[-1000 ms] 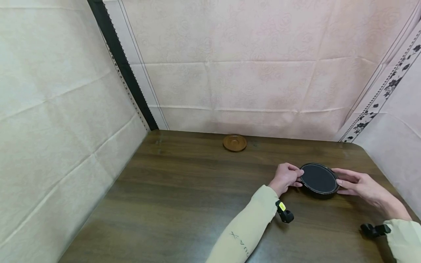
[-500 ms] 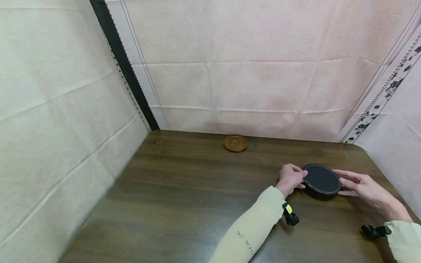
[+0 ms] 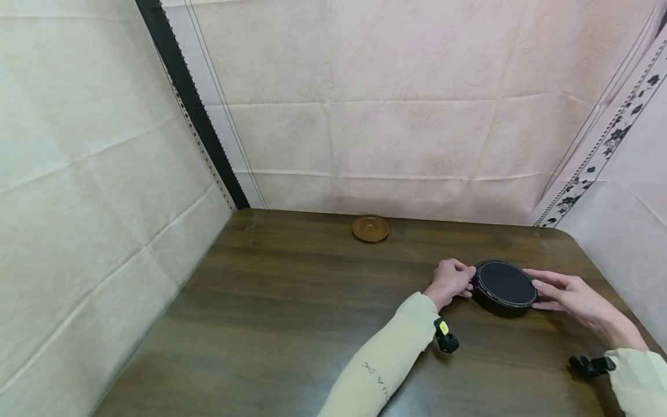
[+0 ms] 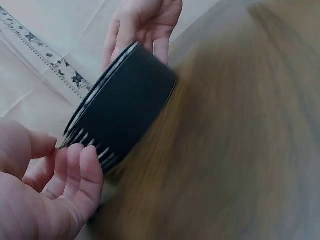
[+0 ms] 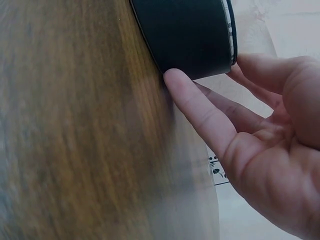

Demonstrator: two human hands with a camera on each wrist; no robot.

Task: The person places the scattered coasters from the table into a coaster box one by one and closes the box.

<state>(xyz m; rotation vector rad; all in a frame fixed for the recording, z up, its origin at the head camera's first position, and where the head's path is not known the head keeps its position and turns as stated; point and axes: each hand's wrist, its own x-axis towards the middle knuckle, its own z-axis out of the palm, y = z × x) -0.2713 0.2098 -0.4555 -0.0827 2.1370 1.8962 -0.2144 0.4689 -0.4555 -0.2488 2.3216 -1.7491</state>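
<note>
In the head view a round black case with a flat dark top sits at the right of the brown table. My left hand is at its left edge, thumb and forefinger pinching at the seam near the top. Several short pale stitches mark the case's side beside those fingertips in the left wrist view. From the other side my right hand holds the case, thumb at the top rim. One finger lies low against the side in the right wrist view. A narrow pale band runs beneath the case's top rim.
A small round brown wooden saucer lies near the table's back edge. Pale patterned cloth hangs behind the table and at both sides. The wooden tabletop stretches out to the left of the hands.
My left hand moved slightly right along the case's rim, then back left, and its thumb is now at the left edge instead of over the top. The right hand stays in place.
</note>
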